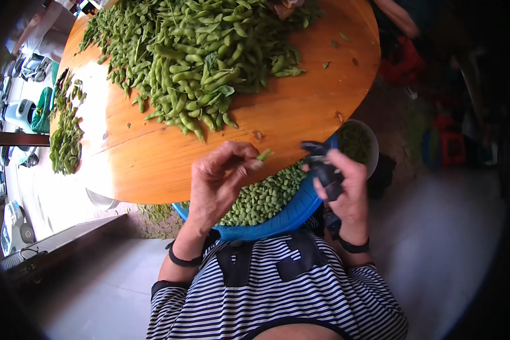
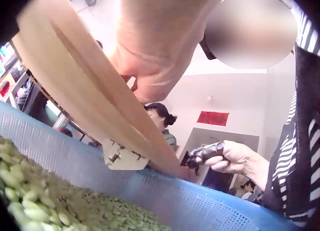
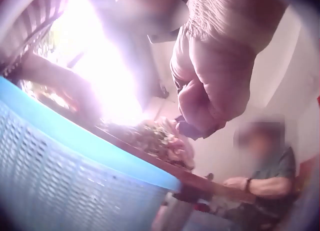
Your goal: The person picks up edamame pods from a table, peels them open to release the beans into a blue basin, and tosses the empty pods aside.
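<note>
In the head view my left hand (image 1: 218, 178) pinches a small green soybean pod (image 1: 264, 154) between thumb and fingertips, just over the table's near edge. To its right, apart from it, is my blurred right hand (image 1: 347, 184), with glossy black material (image 1: 326, 170) about its thumb and fingers. I cannot tell whether this material is worn or held. The same black material (image 2: 205, 153) shows in the left wrist view. Below both hands a blue plastic basket (image 1: 309, 212) holds many shelled green beans (image 1: 260, 198). Several of the right hand's fingers look bent (image 3: 200, 103) in the right wrist view.
A big heap of soybean pods (image 1: 192, 62) covers the far middle of the wooden table (image 1: 323, 96), with a smaller pile (image 1: 68, 139) at its left edge. A pale bucket (image 1: 373, 150) stands beyond the basket at right. Another person (image 3: 272, 176) sits across the table.
</note>
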Tool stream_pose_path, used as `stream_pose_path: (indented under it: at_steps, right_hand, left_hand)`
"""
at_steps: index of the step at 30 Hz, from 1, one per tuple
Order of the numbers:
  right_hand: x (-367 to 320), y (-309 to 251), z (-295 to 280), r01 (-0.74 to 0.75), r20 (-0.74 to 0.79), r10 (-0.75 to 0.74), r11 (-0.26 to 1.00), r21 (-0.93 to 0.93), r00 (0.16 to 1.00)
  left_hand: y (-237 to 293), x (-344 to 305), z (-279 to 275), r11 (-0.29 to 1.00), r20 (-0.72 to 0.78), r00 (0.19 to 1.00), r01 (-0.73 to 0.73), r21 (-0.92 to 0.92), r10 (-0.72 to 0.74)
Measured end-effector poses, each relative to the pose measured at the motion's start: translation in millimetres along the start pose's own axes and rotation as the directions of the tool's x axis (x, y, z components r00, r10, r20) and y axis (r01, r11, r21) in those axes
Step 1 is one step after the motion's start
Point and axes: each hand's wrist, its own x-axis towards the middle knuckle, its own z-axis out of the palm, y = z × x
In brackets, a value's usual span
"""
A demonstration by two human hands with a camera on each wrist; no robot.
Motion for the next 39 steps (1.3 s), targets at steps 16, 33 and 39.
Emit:
stream_pose_path:
  at_steps: [16,33,39]
  right_hand:
    - [6.3,-1.3,15.7,-0.052,0.266,-0.052,0.928,0.368,0.962]
    - [2.7,4.9,20.3,-0.111,0.220,0.009,0.882,0.457,0.975]
    - [0.0,-1.7,28.0,0.012,0.134,-0.024,0.996,0.090,0.991]
  left_hand:
    - [9.1,-8.3,26.8,0.751,0.158,0.951,0.307,-0.585,-0.266]
    - [8.9,-6.2,34.8,0.468,0.317,0.900,0.427,-0.773,-0.297]
    - [9.4,-14.2,30.8,0.999,0.046,0.998,0.037,0.007,-0.038]
